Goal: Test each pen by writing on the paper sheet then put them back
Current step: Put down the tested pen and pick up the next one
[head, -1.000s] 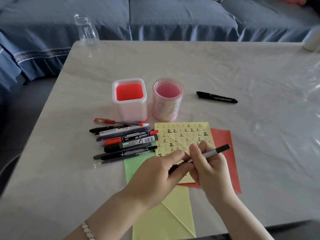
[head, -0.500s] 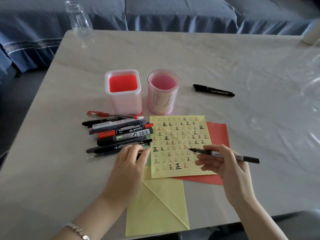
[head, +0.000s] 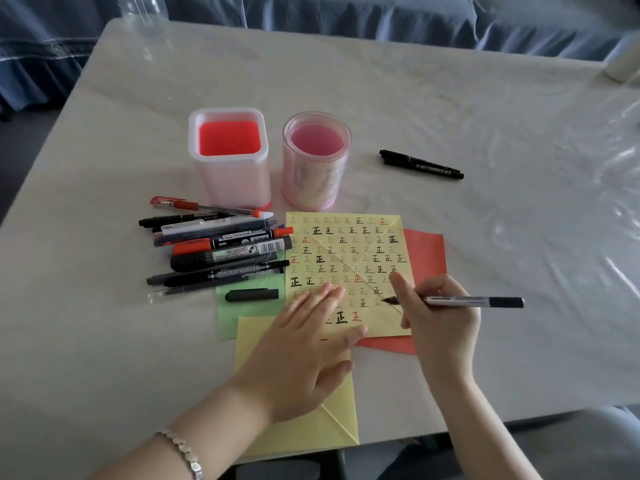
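We see a slim grey pen with a black end (head: 474, 301) held nearly level in the right hand (head: 440, 323), thumb and fingers pinched round the barrel just behind the dark tip. The tip points left and rests on the square yellow paper sheet (head: 346, 251) near its right edge. That sheet carries rows of small hand-written characters, mostly black or grey, a few red, and diagonal fold creases. The left hand (head: 304, 355) lies flat on the sheet's near left corner, fingers straight, gripping nothing; a silver beaded bracelet (head: 183, 452) circles its wrist.

Under the sheet we find a red paper square (head: 426, 251) showing at the right, a green paper square (head: 242, 313) at the left and a second yellow paper square (head: 325, 431) reaching the near table edge. A short black pen cap (head: 252, 294) lies on the green paper. Against the sheet's left edge lies a loose heap of black, red and grey pens and markers (head: 221, 251). Beyond them stand a square translucent holder with a red floor (head: 235, 181) and, to its right, a round pink-tinted holder (head: 316, 181). Farther right, well apart, two black pens (head: 420, 164) lie side by side.

All rests on a pale marbled table (head: 485, 116), glossy at the right. A blurred clear bottle (head: 142, 8) stands at its far left corner, and a blue fabric sofa (head: 381, 12) runs behind.
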`<state>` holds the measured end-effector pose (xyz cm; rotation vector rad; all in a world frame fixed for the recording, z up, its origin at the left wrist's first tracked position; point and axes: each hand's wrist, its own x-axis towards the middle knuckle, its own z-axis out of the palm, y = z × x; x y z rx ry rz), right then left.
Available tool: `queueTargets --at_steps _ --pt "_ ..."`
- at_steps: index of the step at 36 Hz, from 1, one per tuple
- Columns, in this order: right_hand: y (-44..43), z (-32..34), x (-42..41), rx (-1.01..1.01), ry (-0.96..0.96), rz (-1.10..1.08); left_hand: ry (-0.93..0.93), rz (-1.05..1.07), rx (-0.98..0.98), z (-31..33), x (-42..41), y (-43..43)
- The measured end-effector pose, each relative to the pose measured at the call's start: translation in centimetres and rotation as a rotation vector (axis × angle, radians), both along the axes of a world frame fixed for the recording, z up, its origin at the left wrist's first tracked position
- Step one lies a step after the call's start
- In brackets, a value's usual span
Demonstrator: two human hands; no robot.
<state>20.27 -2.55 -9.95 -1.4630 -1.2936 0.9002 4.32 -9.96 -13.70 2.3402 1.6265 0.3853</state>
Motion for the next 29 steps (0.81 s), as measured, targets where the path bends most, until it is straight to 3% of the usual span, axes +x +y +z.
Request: queueTargets --at_steps 13,29 --pt "-0.7 -2.9 -1.3 0.133 -0.106 -0.083 -0.036 0.02 -0.015 0.0 -0.1 0.1" --pt "-0.7 -3.2 -1.3 0.139 -0.129 -0.05 -0.055 0.025 -0.031 0.0 0.0 0.1"
